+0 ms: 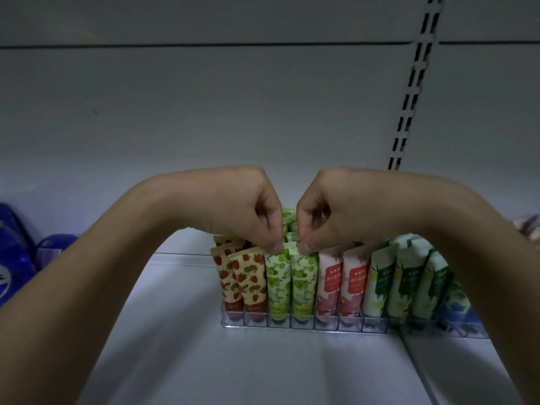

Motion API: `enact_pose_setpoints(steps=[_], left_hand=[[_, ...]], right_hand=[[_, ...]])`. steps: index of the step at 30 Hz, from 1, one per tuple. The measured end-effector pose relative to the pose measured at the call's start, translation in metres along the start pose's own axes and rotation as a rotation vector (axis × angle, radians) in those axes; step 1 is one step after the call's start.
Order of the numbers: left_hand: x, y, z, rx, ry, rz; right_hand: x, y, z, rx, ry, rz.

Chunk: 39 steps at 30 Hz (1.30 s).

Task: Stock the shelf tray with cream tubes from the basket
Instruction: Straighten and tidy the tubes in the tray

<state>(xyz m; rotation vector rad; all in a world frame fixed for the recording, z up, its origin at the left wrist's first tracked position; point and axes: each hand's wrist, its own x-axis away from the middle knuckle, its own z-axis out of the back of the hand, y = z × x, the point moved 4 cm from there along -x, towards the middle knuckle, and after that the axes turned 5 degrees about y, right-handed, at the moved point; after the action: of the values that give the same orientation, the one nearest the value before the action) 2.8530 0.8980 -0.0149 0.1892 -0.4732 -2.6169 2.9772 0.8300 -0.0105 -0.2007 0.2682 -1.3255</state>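
Cream tubes (304,285) stand capped-end down in the clear shelf tray (327,324) at six o'clock. Left hand (245,211) pinches one green tube's (276,283) crimped top, right hand (330,211) its neighbour's. Seating them looks underway; pressing both fully down probably comes next.

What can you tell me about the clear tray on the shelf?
The tray looks like clear plastic, long and low, split by thin walls into a row of narrow front slots. It sits on the white shelf, near its back. Tubes stand cap-down in the slots: strawberry tubes, green tubes, pink tubes, then white-and-green ones. More tubes stand behind. The left hand and right hand pinch the green tubes' tops, not the tray.
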Motion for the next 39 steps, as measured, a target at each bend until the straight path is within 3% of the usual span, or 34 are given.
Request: enact_pose_setpoints(steps=[5, 11, 25, 36, 39], left_hand=[[0.002, 0.0, 0.005, -0.031, 0.042, 0.004], [0.002, -0.005, 0.019, -0.05, 0.216, 0.008], [-0.009, -0.009, 0.0, -0.056, 0.105, 0.013], [-0.008, -0.012, 0.002, -0.028, 0.078, 0.009], [-0.008, -0.011, 0.005, -0.026, 0.131, -0.001]], right_hand=[[0.002, 0.0, 0.005, -0.014, 0.029, 0.016], [0.0, 0.006, 0.015, 0.032, 0.176, 0.042], [-0.01, 0.013, -0.002, -0.032, 0.09, 0.051], [-0.011, 0.018, -0.002, -0.067, 0.086, 0.018], [-0.011, 0.023, 0.003, -0.015, 0.152, 0.007]])
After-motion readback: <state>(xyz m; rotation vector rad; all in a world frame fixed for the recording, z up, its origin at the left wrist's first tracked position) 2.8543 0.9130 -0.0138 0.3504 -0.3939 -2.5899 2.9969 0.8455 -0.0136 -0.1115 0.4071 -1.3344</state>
